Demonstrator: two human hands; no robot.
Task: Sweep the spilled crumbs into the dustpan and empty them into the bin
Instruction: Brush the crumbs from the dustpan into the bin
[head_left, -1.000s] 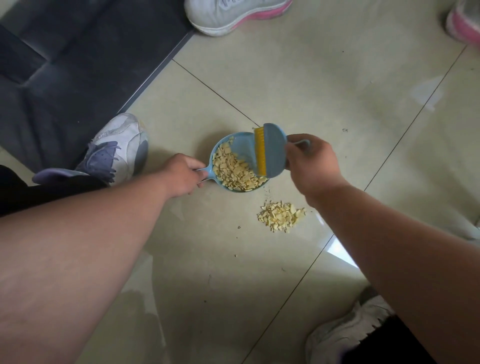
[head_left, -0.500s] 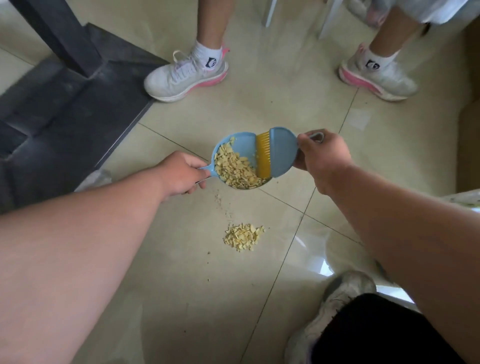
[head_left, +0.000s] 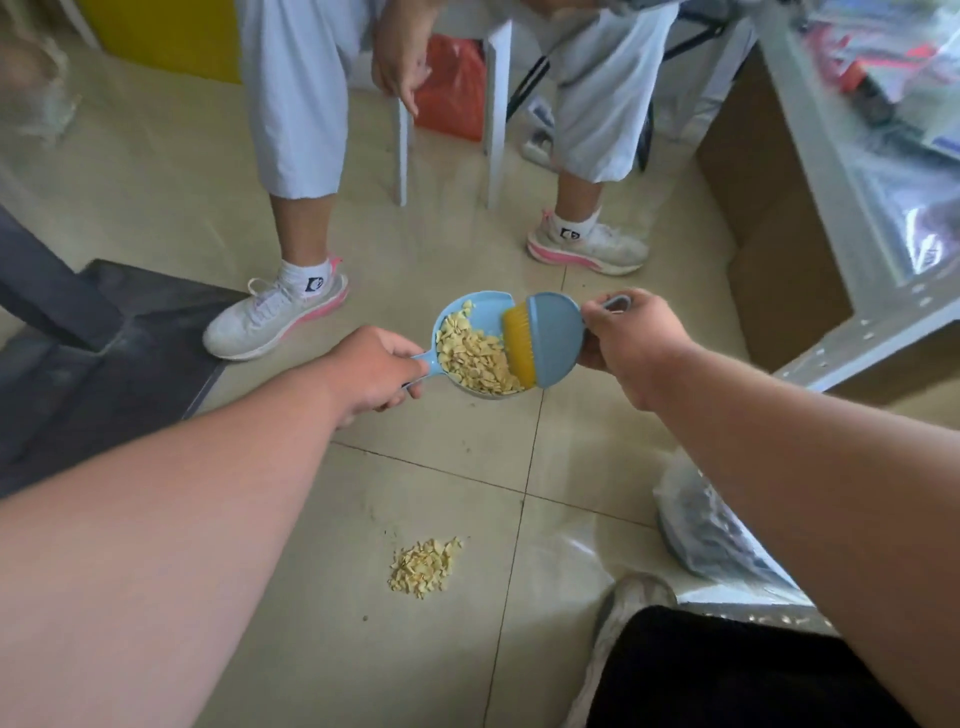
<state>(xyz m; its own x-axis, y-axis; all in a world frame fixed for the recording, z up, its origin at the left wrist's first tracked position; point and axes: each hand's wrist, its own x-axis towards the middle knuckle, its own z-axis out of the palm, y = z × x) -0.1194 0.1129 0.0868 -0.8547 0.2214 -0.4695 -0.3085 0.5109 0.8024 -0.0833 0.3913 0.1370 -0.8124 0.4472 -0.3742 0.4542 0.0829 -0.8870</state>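
Observation:
My left hand (head_left: 371, 376) grips the handle of a small round blue dustpan (head_left: 470, 312), held in the air above the tiled floor. The pan holds a heap of pale yellow crumbs (head_left: 475, 361). My right hand (head_left: 631, 340) grips a blue hand brush (head_left: 553, 338) with yellow bristles, whose bristles rest against the pan's open right side. A small pile of crumbs (head_left: 425, 567) lies on the floor below, near a tile joint. No bin is clearly in view.
A seated person's legs and white-pink shoes (head_left: 275, 317) stand just beyond the dustpan, with white chair legs (head_left: 493, 114) between them. A dark mat (head_left: 104, 343) lies left. A metal frame table (head_left: 862, 218) is right. A plastic bag (head_left: 701, 525) lies lower right, by my shoe (head_left: 623, 618).
The dustpan and brush have risen off the floor together, and my view has lifted, bringing the person's legs and the table into sight. The floor pile stays where it was.

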